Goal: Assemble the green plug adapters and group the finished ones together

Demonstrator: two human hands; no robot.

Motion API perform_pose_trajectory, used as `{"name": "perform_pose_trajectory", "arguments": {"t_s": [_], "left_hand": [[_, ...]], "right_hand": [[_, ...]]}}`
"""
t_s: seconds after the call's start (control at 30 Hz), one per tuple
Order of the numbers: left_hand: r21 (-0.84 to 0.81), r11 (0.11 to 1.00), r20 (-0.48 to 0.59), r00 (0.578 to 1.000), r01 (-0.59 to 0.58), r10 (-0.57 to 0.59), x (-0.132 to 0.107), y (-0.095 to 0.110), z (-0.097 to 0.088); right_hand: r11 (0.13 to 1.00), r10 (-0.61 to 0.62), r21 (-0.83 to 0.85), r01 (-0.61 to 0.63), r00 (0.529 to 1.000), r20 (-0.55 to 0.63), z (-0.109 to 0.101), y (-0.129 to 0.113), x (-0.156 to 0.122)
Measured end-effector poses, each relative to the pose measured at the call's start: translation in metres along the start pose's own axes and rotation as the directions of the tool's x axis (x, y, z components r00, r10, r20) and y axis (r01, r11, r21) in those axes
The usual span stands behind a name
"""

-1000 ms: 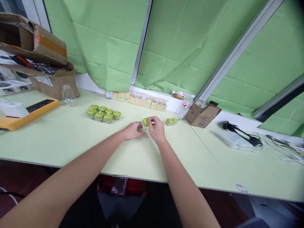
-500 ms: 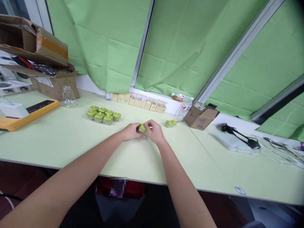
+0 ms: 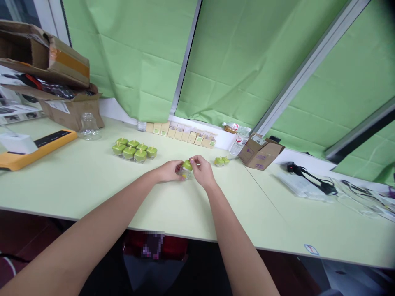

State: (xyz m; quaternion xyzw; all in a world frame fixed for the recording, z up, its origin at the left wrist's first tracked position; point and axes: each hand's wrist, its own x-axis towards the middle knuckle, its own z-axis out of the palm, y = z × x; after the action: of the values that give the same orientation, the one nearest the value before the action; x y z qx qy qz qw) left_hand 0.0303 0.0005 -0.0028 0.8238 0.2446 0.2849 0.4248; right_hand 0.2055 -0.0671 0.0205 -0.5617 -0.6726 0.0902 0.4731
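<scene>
Both my hands meet at the middle of the pale green table (image 3: 92, 181). My left hand (image 3: 170, 170) grips a small clear jar (image 3: 184, 173) from the left. My right hand (image 3: 202, 169) pinches the green cap (image 3: 187, 165) on top of that jar. A cluster of several green-capped jars (image 3: 134, 150) stands to the left, beyond my left hand. Two loose green caps (image 3: 221, 160) lie just right of my right hand.
A row of small beige boxes (image 3: 180, 133) lines the wall under the green curtain. A small cardboard box (image 3: 259, 151) and a plastic bottle (image 3: 239, 142) sit at the right. An empty glass jar (image 3: 88, 126), cardboard cartons (image 3: 55, 82) and a yellow device (image 3: 37, 148) stand at the left. Black cables (image 3: 311, 179) lie far right.
The green cap has come down from above the table onto the clear jar between my hands. Both hands stayed close together at the same spot.
</scene>
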Motion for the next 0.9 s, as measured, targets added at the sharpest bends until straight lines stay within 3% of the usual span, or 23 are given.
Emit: {"name": "perform_pose_trajectory", "arguments": {"t_s": [0.57,0.67,0.9], "left_hand": [[0.022,1.0,0.025,1.0,0.007,-0.007,0.0,0.002,0.001],[0.011,1.0,0.012,1.0,-0.008,0.008,-0.002,0.005,0.001],[-0.152,0.988,-0.024,0.999,-0.032,0.028,0.0,0.004,0.005]], "right_hand": [[0.958,-0.141,-0.222,0.184,0.971,0.195,0.001,-0.006,-0.004],[0.968,-0.105,-0.202,0.146,0.974,0.2,0.005,-0.003,-0.005],[0.997,0.071,-0.015,-0.07,0.986,0.153,0.01,0.012,-0.002]]}}
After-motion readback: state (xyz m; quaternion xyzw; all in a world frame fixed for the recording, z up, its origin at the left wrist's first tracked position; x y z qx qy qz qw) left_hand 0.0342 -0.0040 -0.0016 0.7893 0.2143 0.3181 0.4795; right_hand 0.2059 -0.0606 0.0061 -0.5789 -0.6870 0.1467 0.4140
